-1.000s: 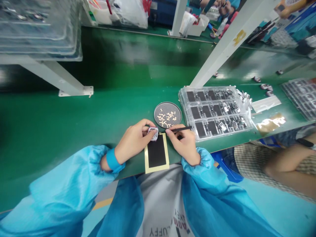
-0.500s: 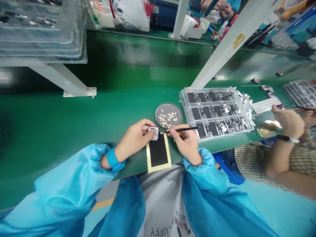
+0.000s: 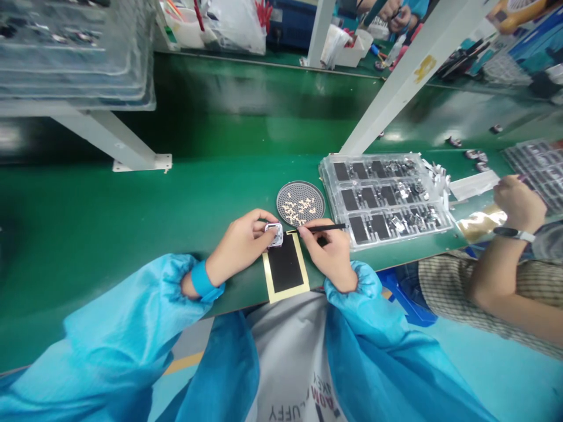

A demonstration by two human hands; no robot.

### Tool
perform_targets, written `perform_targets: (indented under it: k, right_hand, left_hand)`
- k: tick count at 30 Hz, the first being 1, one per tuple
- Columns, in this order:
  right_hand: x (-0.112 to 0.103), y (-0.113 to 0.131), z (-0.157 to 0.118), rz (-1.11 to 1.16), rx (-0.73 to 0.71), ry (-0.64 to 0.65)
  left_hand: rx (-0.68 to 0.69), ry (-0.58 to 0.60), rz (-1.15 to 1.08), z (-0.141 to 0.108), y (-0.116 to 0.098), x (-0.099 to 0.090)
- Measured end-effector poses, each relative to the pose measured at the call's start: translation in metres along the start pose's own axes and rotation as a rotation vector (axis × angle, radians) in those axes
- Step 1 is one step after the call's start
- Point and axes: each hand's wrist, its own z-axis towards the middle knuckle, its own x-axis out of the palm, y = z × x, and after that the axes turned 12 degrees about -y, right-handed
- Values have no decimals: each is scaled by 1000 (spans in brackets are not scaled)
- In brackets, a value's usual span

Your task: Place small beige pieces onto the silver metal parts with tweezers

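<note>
My left hand point(image 3: 243, 241) pinches a small square watch case point(image 3: 275, 234), pale-rimmed with parts showing inside. Closed around a slim black pair of tweezers point(image 3: 328, 227) is my right hand point(image 3: 329, 249); the tips point left, close to the case. Between and below both hands lies a black pad with a yellow border point(image 3: 288, 268), at the bench edge. Just beyond my hands sits a round grey perforated dish point(image 3: 308, 190) with many tiny cream-coloured pieces point(image 3: 299, 209). What the tweezer tips hold, if anything, is too small to make out.
On the right stands a clear compartment tray point(image 3: 387, 199) of black squares and small metal parts. A co-worker's arm point(image 3: 505, 252) is beyond it. White posts point(image 3: 413, 76) rise from the green bench point(image 3: 211, 193). Stacked clear trays point(image 3: 79, 70) stand on a shelf at upper left.
The black pad has turned slightly and shifted a little right. My tweezers have moved slightly left and are held more level. The co-worker's hand has moved.
</note>
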Motion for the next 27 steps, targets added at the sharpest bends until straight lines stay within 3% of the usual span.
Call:
perform_targets:
  k: [17, 23, 27]
  right_hand:
    - [2, -5, -1, 89, 99, 15]
    - [3, 2, -2, 270, 192, -19]
    - [4, 5, -3, 305, 119, -26]
  left_hand:
    - [25, -2, 28, -1, 1, -1]
    - [9, -9, 11, -1, -1, 0]
    - [22, -11, 9, -2, 0, 1]
